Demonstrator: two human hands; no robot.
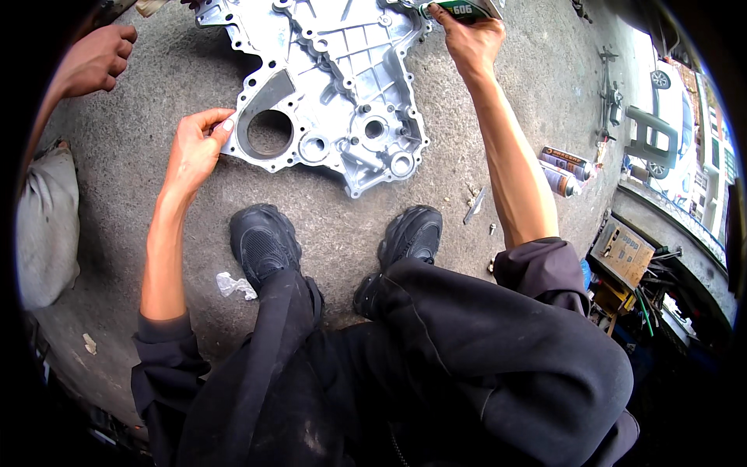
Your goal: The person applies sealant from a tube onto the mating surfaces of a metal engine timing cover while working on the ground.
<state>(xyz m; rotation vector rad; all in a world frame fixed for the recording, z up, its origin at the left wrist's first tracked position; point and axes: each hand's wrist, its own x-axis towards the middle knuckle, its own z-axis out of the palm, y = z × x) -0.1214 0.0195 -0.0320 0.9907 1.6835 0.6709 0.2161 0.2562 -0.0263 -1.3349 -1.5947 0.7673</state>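
A large silver cast-metal engine timing cover (327, 86), ribbed and ringed with bolt holes, is in front of my feet at the top of the head view. My left hand (198, 146) pinches its near-left corner between thumb and fingers, beside the big round opening. Over the cover's far-right edge, my right hand (472, 45) grips a green and white sealant tube (473, 10). The tube's nozzle end points left, toward the rim of the cover. Whether it touches the metal I cannot tell.
Another person's hand (99, 61), fingers curled, is at the upper left, above a light cloth-covered form (50, 226). Two spray cans (566, 163) lie at right, with a small blade (474, 206) nearer me. Crumpled plastic (233, 286) lies by my left shoe (264, 240). Tools and a box (622, 251) clutter the right.
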